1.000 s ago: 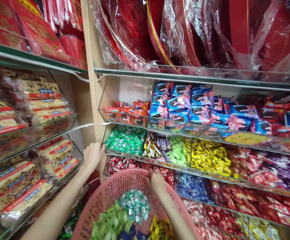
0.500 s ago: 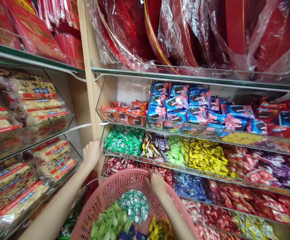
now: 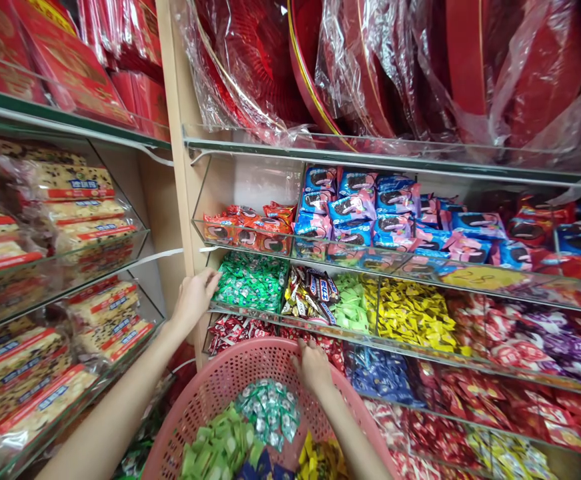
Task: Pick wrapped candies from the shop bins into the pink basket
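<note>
My right hand [image 3: 314,365] grips the far rim of a pink perforated plastic basket [image 3: 190,393], its fingers hooked over the edge. Inside lie light-green wrapped candies [image 3: 220,440], shiny teal-and-silver ones [image 3: 270,413], yellow ones [image 3: 323,460] and some dark blue ones [image 3: 265,467]. Up on the left, my left hand [image 3: 196,297] is at the left end of a shelf bin, its loosely bent fingers pointing at the green wrapped candies [image 3: 253,283]. Nothing shows in that hand; its fingertips are partly hidden.
Right of the green candies are chocolate bars [image 3: 320,290] and yellow candies [image 3: 415,313]. Blue-pink snack packets [image 3: 355,203] fill the shelf above. A wooden post [image 3: 177,167] divides this shelving from packaged pastries [image 3: 77,180] on the left. Red plastic-wrapped items [image 3: 340,67] stand on top.
My left hand has shifted slightly right, from the wooden post to the edge of the green candies, its fingers less curled. My right hand and the basket stay in place.
</note>
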